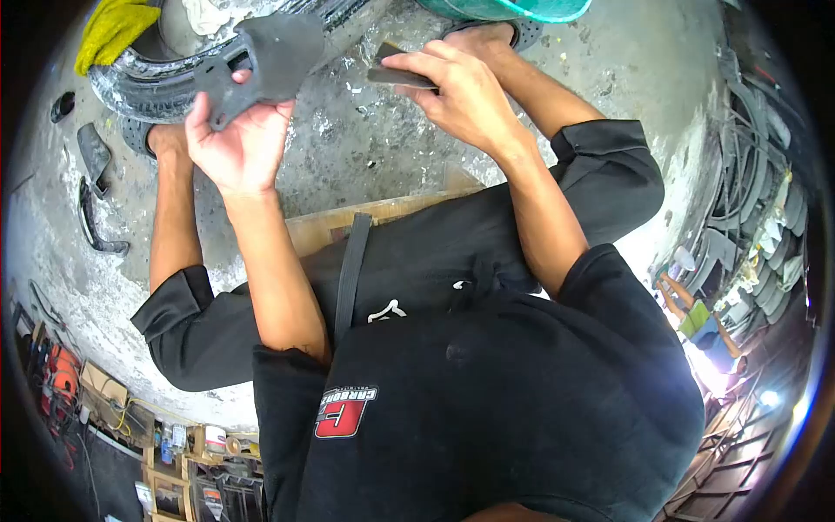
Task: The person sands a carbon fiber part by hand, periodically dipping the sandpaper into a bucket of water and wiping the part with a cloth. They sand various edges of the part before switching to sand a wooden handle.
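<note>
A dark grey moulded part with a cut-out is held up by my left hand. One fingertip shows through the cut-out, and the thumb and other fingers grip its lower edge. To the right, my right hand is closed on a folded dark sheet, pinched between thumb and fingers. The sheet and the grey part are apart. Behind the grey part lies a black tyre on the floor.
A yellow cloth hangs over the tyre. A green basin stands at the top. Dark curved pieces lie on the wet floor at left. Many grey parts are stacked at right, near another person. Shelves stand lower left.
</note>
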The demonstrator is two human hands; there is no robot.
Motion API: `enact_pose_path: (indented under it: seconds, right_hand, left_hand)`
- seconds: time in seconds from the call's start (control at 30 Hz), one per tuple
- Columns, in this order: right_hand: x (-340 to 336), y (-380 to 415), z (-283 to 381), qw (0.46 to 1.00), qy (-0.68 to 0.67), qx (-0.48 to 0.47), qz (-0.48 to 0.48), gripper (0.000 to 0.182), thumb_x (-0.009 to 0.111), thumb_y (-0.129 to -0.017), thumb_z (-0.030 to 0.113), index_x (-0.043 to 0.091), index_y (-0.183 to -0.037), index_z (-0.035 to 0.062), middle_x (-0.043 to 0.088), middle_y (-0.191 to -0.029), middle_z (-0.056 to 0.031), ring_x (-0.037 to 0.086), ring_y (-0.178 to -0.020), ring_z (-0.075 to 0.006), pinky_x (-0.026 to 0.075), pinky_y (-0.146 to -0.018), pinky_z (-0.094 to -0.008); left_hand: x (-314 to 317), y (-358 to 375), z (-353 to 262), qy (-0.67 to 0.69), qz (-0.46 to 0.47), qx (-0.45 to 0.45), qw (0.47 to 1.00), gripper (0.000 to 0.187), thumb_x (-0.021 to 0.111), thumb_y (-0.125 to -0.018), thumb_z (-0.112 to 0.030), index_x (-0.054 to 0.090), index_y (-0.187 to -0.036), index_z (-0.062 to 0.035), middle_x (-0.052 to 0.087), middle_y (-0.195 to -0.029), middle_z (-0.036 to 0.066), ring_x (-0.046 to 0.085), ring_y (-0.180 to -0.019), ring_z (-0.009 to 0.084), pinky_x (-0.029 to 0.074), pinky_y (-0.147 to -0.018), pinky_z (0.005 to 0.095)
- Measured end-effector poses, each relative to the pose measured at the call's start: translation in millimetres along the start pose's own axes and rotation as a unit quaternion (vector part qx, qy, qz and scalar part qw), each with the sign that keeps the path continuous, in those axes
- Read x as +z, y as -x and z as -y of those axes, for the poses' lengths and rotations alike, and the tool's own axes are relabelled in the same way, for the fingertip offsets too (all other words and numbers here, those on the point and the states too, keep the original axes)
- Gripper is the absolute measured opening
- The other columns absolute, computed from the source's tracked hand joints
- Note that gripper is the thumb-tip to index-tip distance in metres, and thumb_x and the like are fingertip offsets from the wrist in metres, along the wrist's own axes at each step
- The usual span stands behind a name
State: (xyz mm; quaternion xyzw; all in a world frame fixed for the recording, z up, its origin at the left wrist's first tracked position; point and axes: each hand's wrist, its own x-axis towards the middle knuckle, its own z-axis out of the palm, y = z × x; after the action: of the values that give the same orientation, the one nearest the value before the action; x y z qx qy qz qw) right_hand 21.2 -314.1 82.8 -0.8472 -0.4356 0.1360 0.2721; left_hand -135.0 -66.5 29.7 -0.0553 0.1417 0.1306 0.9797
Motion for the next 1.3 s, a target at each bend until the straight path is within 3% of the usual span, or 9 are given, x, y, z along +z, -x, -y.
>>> enact_pose_path:
  seconds: [0.33,0.53,0.77,0.9,0.93,1.03,1.07,1.1,1.3]
  right_hand:
    - [16,0,15,0.994,-0.091,-0.031,0.052,0.025,0.072,-0.090,0.019,0.074,-0.114,0.0122,0.067,-0.093,-0.0112,0.069,-0.087,-0.0358,0.057,-0.077,-0.0465]
    - [23,-7,23,0.984,-0.148,-0.090,0.035,0.071,0.076,-0.085,0.013,0.052,-0.150,0.0269,0.072,-0.104,-0.0154,0.069,-0.089,-0.0368,0.056,-0.078,-0.0489]
    - [27,-57,36,0.964,-0.109,-0.081,0.228,0.080,0.072,-0.078,0.000,0.051,-0.151,0.0241,0.071,-0.094,-0.0182,0.069,-0.082,-0.0313,0.054,-0.069,-0.0435]
    - [18,-68,25,0.991,-0.013,-0.012,0.134,0.080,0.069,-0.081,-0.001,0.046,-0.155,0.0189,0.073,-0.103,-0.0194,0.071,-0.090,-0.0352,0.056,-0.083,-0.0460]
    - [8,-65,18,0.991,-0.085,-0.064,0.080,0.077,0.072,-0.081,0.002,0.047,-0.152,0.0154,0.071,-0.111,-0.0194,0.070,-0.098,-0.0334,0.055,-0.089,-0.0451]
    - [-13,-49,12,0.964,-0.262,-0.045,0.011,0.065,0.078,-0.080,0.005,0.051,-0.139,0.0088,0.065,-0.117,-0.0153,0.063,-0.109,-0.0239,0.051,-0.096,-0.0387]
    - [-26,-43,18,0.945,-0.327,0.024,0.019,0.060,0.081,-0.079,0.006,0.052,-0.132,0.0079,0.063,-0.115,-0.0122,0.060,-0.111,-0.0197,0.050,-0.096,-0.0358]
    - [-21,-41,11,0.944,-0.329,0.020,0.016,0.060,0.081,-0.079,0.006,0.052,-0.132,0.0079,0.063,-0.115,-0.0122,0.060,-0.111,-0.0197,0.050,-0.096,-0.0358]
    - [-16,-38,7,0.810,-0.575,0.112,-0.025,0.049,0.083,-0.086,0.007,0.054,-0.125,0.0031,0.064,-0.099,-0.0044,0.063,-0.080,-0.0111,0.052,-0.064,-0.0259]
  left_hand:
    - [14,-9,-22,-0.138,-0.093,0.147,0.975,0.058,0.072,-0.091,-0.049,0.058,-0.122,-0.0023,0.062,-0.109,0.013,0.057,-0.107,0.0263,0.037,-0.116,0.0539]
    - [41,-20,-1,-0.282,-0.250,0.252,0.891,0.037,0.066,-0.091,-0.033,0.055,-0.108,-0.0012,0.056,-0.079,0.006,0.059,-0.081,0.0221,0.049,-0.097,0.0457]
    - [41,-26,21,-0.331,-0.256,0.277,0.865,0.026,0.065,-0.091,-0.033,0.058,-0.091,-0.0072,0.058,-0.080,0.004,0.063,-0.083,0.0206,0.054,-0.087,0.0366]
    - [44,-24,2,-0.309,-0.261,0.273,0.873,0.042,0.060,-0.088,-0.037,0.058,-0.110,-0.0018,0.062,-0.098,0.012,0.062,-0.102,0.0307,0.050,-0.096,0.0564]
    - [38,-25,-11,-0.311,-0.230,0.286,0.877,0.046,0.059,-0.088,-0.039,0.056,-0.113,-0.0017,0.060,-0.099,0.012,0.060,-0.104,0.0338,0.045,-0.100,0.0680]
    - [82,-20,19,-0.261,-0.300,0.291,0.870,0.040,0.065,-0.087,-0.037,0.052,-0.109,-0.0066,0.058,-0.117,0.017,0.058,-0.116,0.0325,0.048,-0.102,0.0611]
    - [80,-21,14,-0.299,-0.243,0.301,0.872,0.048,0.063,-0.086,-0.035,0.048,-0.112,0.0023,0.049,-0.101,0.017,0.055,-0.113,0.0422,0.029,-0.110,0.0823]
    - [80,-22,13,-0.302,-0.239,0.304,0.871,0.048,0.063,-0.086,-0.035,0.048,-0.112,0.0023,0.049,-0.101,0.017,0.055,-0.113,0.0422,0.029,-0.110,0.0823]
    - [72,-26,14,-0.264,-0.232,0.337,0.873,0.044,0.069,-0.083,-0.033,0.038,-0.093,-0.0030,0.049,-0.119,0.030,0.046,-0.133,0.0493,0.031,-0.110,0.0811]
